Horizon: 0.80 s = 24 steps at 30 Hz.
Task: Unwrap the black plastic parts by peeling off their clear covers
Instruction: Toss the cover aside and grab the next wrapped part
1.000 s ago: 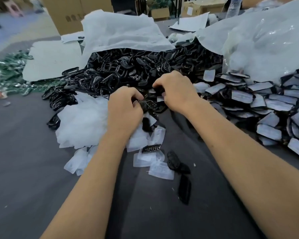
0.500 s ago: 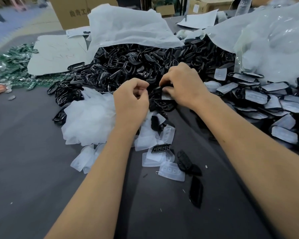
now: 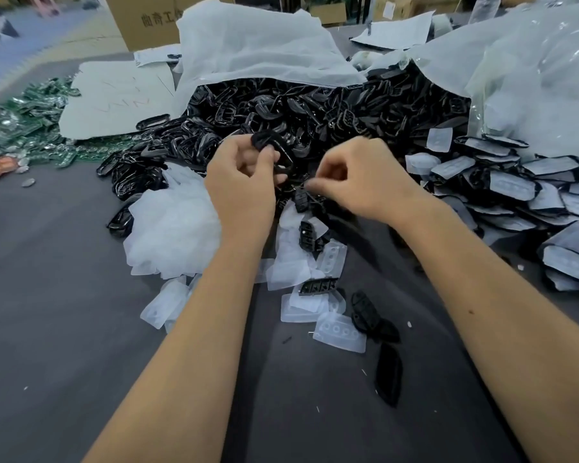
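My left hand (image 3: 244,182) grips a black plastic ring-shaped part (image 3: 276,147), lifted just above a big heap of black parts (image 3: 315,111). My right hand (image 3: 358,180) is curled beside it, thumb and forefinger pinched together near the part's lower edge; what they pinch is too small to make out. Below the hands lie peeled clear covers (image 3: 340,332) and a few bare black parts (image 3: 365,310) on the grey table (image 3: 64,329).
Covered parts (image 3: 512,185) are stacked at the right under a large clear bag (image 3: 532,78). A white sheet (image 3: 248,48) drapes the heap. A mound of clear covers (image 3: 171,225) lies left of my arm. Green circuit boards (image 3: 30,128) and cardboard boxes (image 3: 141,21) are far left.
My left hand has lifted a black ring part out of the heap. My right hand has drawn back from the heap toward that part, fingers now pinched.
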{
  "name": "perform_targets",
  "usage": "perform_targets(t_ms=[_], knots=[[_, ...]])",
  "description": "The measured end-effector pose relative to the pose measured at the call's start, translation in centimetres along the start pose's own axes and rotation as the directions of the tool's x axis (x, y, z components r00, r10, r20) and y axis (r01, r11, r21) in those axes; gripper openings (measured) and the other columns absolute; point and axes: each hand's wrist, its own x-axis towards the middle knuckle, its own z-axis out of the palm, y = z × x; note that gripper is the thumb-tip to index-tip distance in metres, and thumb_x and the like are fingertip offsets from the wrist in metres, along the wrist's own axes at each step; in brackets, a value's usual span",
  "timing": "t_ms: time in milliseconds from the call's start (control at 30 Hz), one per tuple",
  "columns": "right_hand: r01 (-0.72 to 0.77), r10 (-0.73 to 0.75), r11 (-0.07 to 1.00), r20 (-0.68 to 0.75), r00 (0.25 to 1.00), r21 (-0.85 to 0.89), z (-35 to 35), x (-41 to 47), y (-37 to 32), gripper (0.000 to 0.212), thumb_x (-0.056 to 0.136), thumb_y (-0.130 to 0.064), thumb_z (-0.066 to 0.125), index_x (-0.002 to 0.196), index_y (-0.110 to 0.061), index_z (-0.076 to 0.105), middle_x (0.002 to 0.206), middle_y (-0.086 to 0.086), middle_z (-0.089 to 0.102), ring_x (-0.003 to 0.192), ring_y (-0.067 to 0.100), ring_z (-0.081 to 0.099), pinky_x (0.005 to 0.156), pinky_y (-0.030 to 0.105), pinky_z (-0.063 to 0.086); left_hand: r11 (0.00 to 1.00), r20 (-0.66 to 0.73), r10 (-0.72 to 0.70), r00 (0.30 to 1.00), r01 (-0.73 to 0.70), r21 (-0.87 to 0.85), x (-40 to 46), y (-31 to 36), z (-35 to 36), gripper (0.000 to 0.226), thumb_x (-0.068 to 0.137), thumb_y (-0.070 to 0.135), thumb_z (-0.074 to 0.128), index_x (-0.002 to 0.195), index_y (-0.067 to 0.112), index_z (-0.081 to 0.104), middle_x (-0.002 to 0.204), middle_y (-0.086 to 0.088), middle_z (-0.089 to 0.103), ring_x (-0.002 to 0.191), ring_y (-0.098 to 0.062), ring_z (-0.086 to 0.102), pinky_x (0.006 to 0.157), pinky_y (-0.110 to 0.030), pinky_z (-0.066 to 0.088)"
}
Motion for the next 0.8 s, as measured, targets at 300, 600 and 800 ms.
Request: perform_targets(t_ms=[300,600,800], knots=[[0.005,0.064,0.987,0.426,0.902,-0.161,-1.2,0.8,-0.4,0.019,0.086,-0.027,0.086,0.08,-0.022,0.069,0.076,0.004,0.075,0.047,0.015,0.07,0.047,0.022,0.05,0.996,0.07,-0.085,0.994,0.082,0.036,0.1,-0.5,0.4,0.008,0.099,0.002,0.063,0.101,0.006,0.07,0.079,-0.024,0.065,0.072,-0.015,0.071,0.062,-0.031,0.063],[-0.022,0.135,0.499,-0.052,0.99,0.866,2.5,0.0,0.6,0.024,0.091,0.003,0.075,0.111,-0.008,0.064,0.07,0.003,0.066,0.06,0.02,0.067,0.047,0.024,0.049,0.983,0.003,-0.102,0.995,0.101,0.151,-0.4,-0.3,0.7,0.016,0.097,0.004,0.06,0.084,0.013,0.064,0.073,-0.006,0.072,0.064,-0.017,0.074,0.064,-0.04,0.065],[0.029,0.102,0.499,-0.091,0.991,0.866,3.5,-0.5,0.2,0.034,0.092,0.009,0.068,0.122,-0.007,0.062,0.071,0.012,0.063,0.066,0.028,0.073,0.056,0.028,0.059,0.985,-0.006,-0.118,0.993,0.118,0.125,-0.4,-0.1,0.6,0.008,0.089,0.004,0.062,0.086,0.011,0.064,0.078,-0.008,0.075,0.068,-0.02,0.076,0.071,-0.047,0.065]])
